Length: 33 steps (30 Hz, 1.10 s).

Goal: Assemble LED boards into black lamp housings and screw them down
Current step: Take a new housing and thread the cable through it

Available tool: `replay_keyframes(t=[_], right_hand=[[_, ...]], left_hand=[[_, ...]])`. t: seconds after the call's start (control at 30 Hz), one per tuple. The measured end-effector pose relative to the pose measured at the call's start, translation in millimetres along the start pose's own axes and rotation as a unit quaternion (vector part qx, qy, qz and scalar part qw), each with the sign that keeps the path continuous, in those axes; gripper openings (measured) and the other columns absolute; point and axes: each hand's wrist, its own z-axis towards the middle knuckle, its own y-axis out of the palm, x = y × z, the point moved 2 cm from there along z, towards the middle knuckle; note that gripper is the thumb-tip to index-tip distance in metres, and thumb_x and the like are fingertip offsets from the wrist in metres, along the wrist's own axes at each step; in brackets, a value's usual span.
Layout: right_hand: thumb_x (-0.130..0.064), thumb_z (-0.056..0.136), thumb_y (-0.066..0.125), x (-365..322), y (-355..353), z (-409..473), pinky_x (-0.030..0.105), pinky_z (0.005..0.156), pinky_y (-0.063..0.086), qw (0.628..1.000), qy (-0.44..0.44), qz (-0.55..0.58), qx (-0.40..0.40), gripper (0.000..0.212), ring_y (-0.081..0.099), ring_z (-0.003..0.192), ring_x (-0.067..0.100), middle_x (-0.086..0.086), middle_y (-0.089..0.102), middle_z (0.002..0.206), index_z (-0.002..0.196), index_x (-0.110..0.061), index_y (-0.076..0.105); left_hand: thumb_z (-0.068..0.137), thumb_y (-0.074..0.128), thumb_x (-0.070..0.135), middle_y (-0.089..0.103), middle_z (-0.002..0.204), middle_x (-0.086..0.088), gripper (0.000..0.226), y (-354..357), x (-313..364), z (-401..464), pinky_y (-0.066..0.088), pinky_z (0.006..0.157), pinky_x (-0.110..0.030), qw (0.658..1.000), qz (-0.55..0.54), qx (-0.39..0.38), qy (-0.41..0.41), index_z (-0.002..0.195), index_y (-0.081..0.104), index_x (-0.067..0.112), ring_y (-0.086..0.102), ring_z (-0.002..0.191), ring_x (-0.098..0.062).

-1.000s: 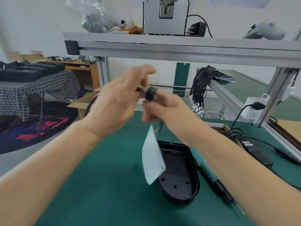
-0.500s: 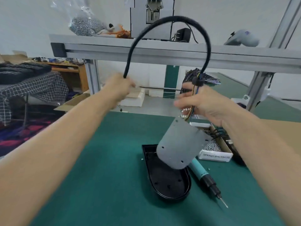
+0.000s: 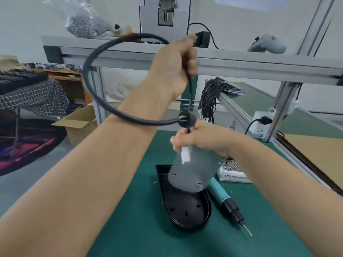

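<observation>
Hanging from the right hand (image 3: 200, 140), which pinched its top edge, the LED board (image 3: 193, 171) sat just above the black housing (image 3: 185, 210), long axes roughly aligned; the left hand (image 3: 174, 65) clenched the cable (image 3: 96, 89) higher, farther.

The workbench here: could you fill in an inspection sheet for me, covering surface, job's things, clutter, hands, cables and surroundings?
Surface: green mat covers the bench.
Job's things: black housing lies open on the mat; grey board is held tilted above it, not seated; screwdriver lies right of the housing.
Clutter: box of screws behind the screwdriver.
Hands: left hand grips the black cable, raised; right hand holds the board's top edge.
Cables: the cable loops round to a black grommet above the board; bundle of black wires hangs off a rail.
Surroundings: metal shelf, cardboard box, checked table.
</observation>
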Motion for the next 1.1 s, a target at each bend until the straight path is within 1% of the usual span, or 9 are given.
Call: replay_keyframes(t=[0.07,0.17,0.33,0.47,0.53,0.73,0.9,1.0,1.1], right_hand=[[-0.032,0.093,0.061,1.3,-18.6,-1.6,0.019,0.066,0.043,0.995,-0.004,-0.027,0.093,0.032,0.062,0.071,0.010,-0.013,0.069,0.072,0.067,-0.019,0.072],[-0.032,0.096,0.052,7.8,-54.4,-5.4,0.023,0.052,0.034,0.977,0.025,-0.083,0.197,0.037,0.046,0.042,0.008,0.001,0.061,0.056,0.071,-0.014,0.072],[-0.051,0.094,0.051,27.2,-72.1,-3.4,0.021,0.047,0.039,0.950,0.116,-0.192,0.216,0.047,0.049,0.040,0.008,-0.006,0.054,0.047,0.065,-0.017,0.067],[-0.064,0.086,0.053,49.0,-41.2,15.1,0.034,0.073,0.054,0.901,0.197,-0.355,0.151,0.056,0.065,0.074,0.024,0.003,0.061,0.072,0.084,-0.009,0.066],[-0.063,0.085,0.057,51.7,-27.7,27.1,0.030,0.067,0.049,0.904,0.196,-0.345,0.159,0.054,0.061,0.075,0.024,0.004,0.058,0.073,0.080,-0.010,0.062],[-0.043,0.087,0.067,37.5,-7.8,54.5,0.019,0.049,0.038,0.977,0.186,0.027,0.101,0.033,0.042,0.058,0.009,-0.004,0.055,0.064,0.064,-0.020,0.065],[-0.047,0.083,0.069,20.6,-5.1,68.6,0.015,0.067,0.049,0.967,0.159,0.180,0.090,0.032,0.053,0.077,0.009,-0.002,0.064,0.084,0.069,-0.017,0.068],[-0.043,0.082,0.073,19.8,5.3,78.0,0.015,0.043,0.039,0.934,0.143,0.243,0.218,0.031,0.046,0.046,0.006,-0.003,0.055,0.058,0.073,-0.015,0.064],[-0.027,0.083,0.074,18.1,24.2,80.3,0.017,0.041,0.047,0.900,0.149,0.393,0.119,0.019,0.058,0.044,0.005,-0.003,0.061,0.054,0.077,-0.013,0.062]], left_hand=[[0.093,0.051,0.005,0.052,0.068,0.001,0.012,-12.3,-3.5,-3.0,0.035,0.056,-0.022,0.994,0.109,-0.023,0.004,0.097,0.052,0.016,0.046,0.059,-0.010],[0.070,0.071,0.017,0.054,0.094,0.004,0.051,-62.2,-35.2,-16.1,0.035,0.070,-0.029,0.946,0.313,0.011,-0.083,0.115,0.047,0.023,0.047,0.087,-0.013],[0.082,0.070,0.018,0.029,0.057,-0.004,0.035,-162.9,-133.5,-77.0,0.020,0.046,-0.019,0.765,0.535,0.047,-0.356,0.075,0.035,0.013,0.025,0.043,-0.016],[0.078,0.062,-0.004,0.036,0.058,-0.006,0.024,-177.2,-166.9,-84.4,0.028,0.042,-0.019,0.835,0.408,0.130,-0.345,0.086,0.043,0.008,0.029,0.040,-0.016],[0.076,0.060,-0.008,0.046,0.065,-0.011,0.018,-179.6,-164.5,-79.1,0.034,0.045,-0.022,0.859,0.365,0.198,-0.300,0.082,0.050,0.005,0.039,0.049,-0.020],[0.076,0.061,-0.001,0.053,0.065,-0.012,0.009,-178.9,-130.5,-69.8,0.037,0.057,-0.032,0.899,0.307,0.275,-0.149,0.073,0.054,0.004,0.045,0.058,-0.021],[0.082,0.064,0.005,0.067,0.079,-0.014,0.005,-172.8,-106.0,-67.9,0.046,0.069,-0.040,0.924,0.236,0.279,-0.108,0.080,0.067,0.009,0.058,0.072,-0.028],[0.087,0.063,0.009,0.067,0.078,-0.004,0.016,-173.1,-91.9,-65.5,0.046,0.074,-0.037,0.927,0.219,0.287,-0.099,0.076,0.061,0.020,0.058,0.074,-0.025],[0.087,0.063,0.009,0.068,0.081,-0.007,0.012,-177.9,-74.2,-60.3,0.045,0.074,-0.036,0.922,0.226,0.307,-0.064,0.079,0.063,0.018,0.057,0.079,-0.023]])
